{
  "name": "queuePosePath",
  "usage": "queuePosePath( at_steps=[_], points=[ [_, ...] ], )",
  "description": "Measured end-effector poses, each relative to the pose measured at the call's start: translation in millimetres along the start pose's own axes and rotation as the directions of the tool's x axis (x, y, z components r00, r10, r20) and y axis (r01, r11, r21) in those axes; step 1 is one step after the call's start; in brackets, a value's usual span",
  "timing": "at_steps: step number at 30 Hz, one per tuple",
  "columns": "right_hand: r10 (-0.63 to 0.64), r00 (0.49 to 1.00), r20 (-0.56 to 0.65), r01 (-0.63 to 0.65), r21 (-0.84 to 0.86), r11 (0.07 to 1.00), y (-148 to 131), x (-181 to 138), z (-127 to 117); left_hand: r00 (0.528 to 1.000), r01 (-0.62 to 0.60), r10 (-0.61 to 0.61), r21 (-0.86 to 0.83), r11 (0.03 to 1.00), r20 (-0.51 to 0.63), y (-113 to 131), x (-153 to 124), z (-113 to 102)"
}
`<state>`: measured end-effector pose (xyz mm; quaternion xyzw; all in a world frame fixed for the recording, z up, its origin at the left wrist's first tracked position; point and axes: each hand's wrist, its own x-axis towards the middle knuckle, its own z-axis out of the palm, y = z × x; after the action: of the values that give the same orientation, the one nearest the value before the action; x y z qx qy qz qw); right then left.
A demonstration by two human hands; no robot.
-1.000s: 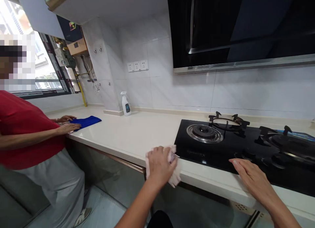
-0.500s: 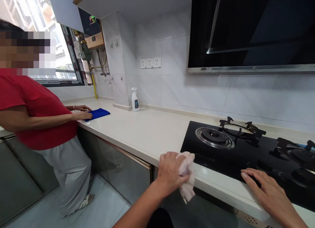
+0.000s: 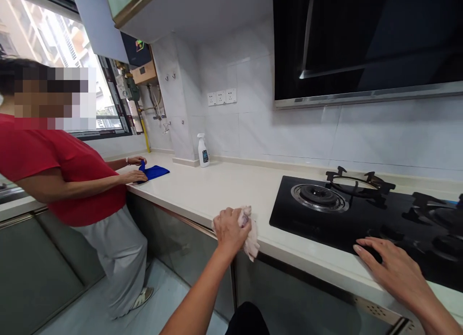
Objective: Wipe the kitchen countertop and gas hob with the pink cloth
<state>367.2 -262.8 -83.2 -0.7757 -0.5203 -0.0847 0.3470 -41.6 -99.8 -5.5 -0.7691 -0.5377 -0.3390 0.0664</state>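
Note:
A crumpled pale pinkish cloth [image 3: 251, 238] is bunched in my left hand [image 3: 230, 229], whose fingers are wrapped round it at the front edge of the white countertop [image 3: 231, 190]. Part of the cloth hangs over that edge. To the right, my right hand [image 3: 392, 265] lies on the front of the black gas hob [image 3: 307, 234], fingers stretched out and holding nothing. A round burner [image 3: 319, 196] without a pan support sits at the hob's left end, and a black pan support [image 3: 361, 183] stands behind it.
A white spray bottle [image 3: 203, 152] stands by the wall. At the left, a person in a red shirt [image 3: 83, 166] handles a blue cloth [image 3: 156, 172] on the counter. A dark range hood [image 3: 361, 46] overhangs the hob. Cabinet doors [image 3: 181, 238] lie below the counter.
My left hand has moved left along the counter edge with the cloth, away from the hob. My right hand stays at the hob's front. The other person has lifted part of the blue cloth.

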Motion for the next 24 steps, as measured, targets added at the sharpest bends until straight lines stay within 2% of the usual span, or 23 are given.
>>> queuePosePath(
  at_steps=[2,5,7,9,13,16,17,19,22,24],
  points=[
    [0.008,1.0,0.006,-0.008,0.011,1.0,0,1,-1,0.993,-0.111,0.114,-0.063,0.992,0.034,30,-20,9],
    [0.016,1.0,0.014,-0.016,0.002,1.0,2,1,-2,0.953,-0.283,0.298,-0.211,0.936,0.043,73,-49,26],
    [0.01,1.0,0.004,-0.01,-0.008,1.0,3,1,-3,0.93,-0.339,0.365,-0.301,0.891,0.034,92,-59,33],
    [-0.004,1.0,-0.011,0.004,-0.01,1.0,2,1,-5,0.928,-0.329,0.37,-0.376,0.866,0.041,98,-59,34],
    [0.002,1.0,-0.004,-0.002,0.0,1.0,0,0,-6,0.959,-0.242,0.281,-0.46,0.854,0.018,78,-28,15],
    [0.036,0.999,0.012,-0.036,0.003,0.999,1,0,-4,0.976,-0.218,0.213,-0.376,0.9,-0.057,50,6,-1],
    [0.043,0.999,0.016,-0.043,0.003,0.999,1,0,-3,0.977,-0.212,0.208,-0.351,0.912,-0.051,41,17,-4],
    [0.05,0.999,0.019,-0.05,0.002,0.999,3,0,-2,0.971,-0.196,0.232,-0.367,0.91,0.058,26,35,-2],
    [0.045,0.999,0.01,-0.045,0.005,0.999,5,-1,-2,0.902,-0.141,0.332,-0.539,0.831,0.275,5,55,6],
    [0.041,0.999,0.013,-0.041,0.002,0.999,5,-3,-3,0.886,-0.126,0.363,-0.604,0.787,0.288,-9,68,8]
  ],
)
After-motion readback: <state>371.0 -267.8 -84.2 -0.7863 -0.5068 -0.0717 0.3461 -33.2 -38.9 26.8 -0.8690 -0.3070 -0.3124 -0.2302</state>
